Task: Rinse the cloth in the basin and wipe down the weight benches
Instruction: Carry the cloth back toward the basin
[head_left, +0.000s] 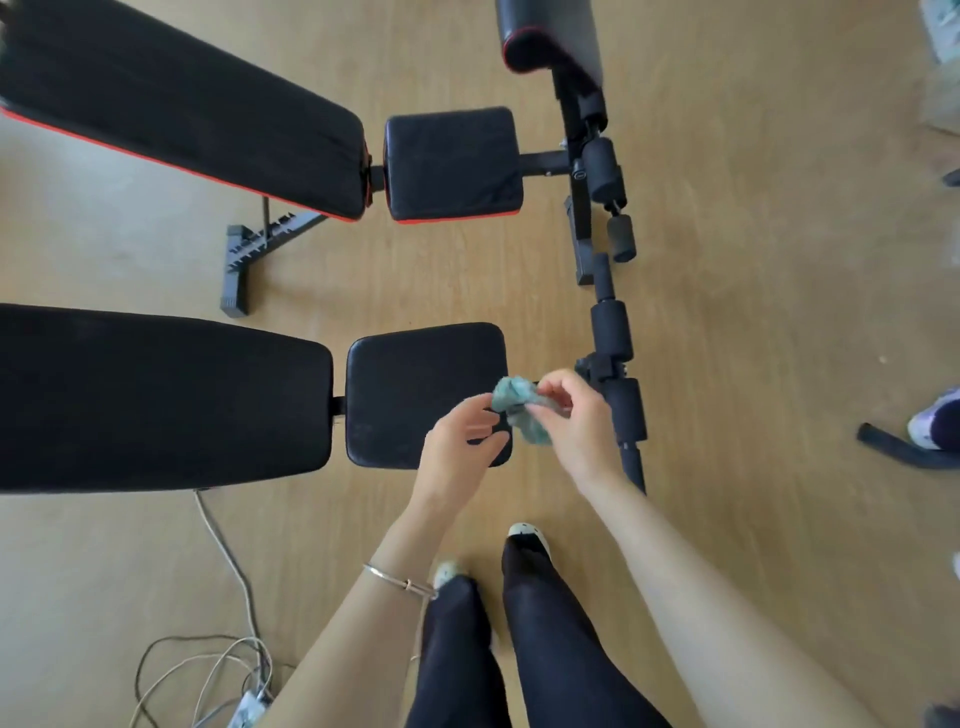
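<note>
One cloth (519, 404); left hand (460, 444), right hand (574, 423)

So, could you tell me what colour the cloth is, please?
The cloth is teal green, best seen in the head view.

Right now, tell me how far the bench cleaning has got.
Done: nothing I can confirm; no pad looks clearly wiped, and I cannot tell whether the cloth was rinsed. In hand: the left hand and right hand hold the bunched cloth over the near bench seat. Still to do: wiping it and the far bench.
</note>
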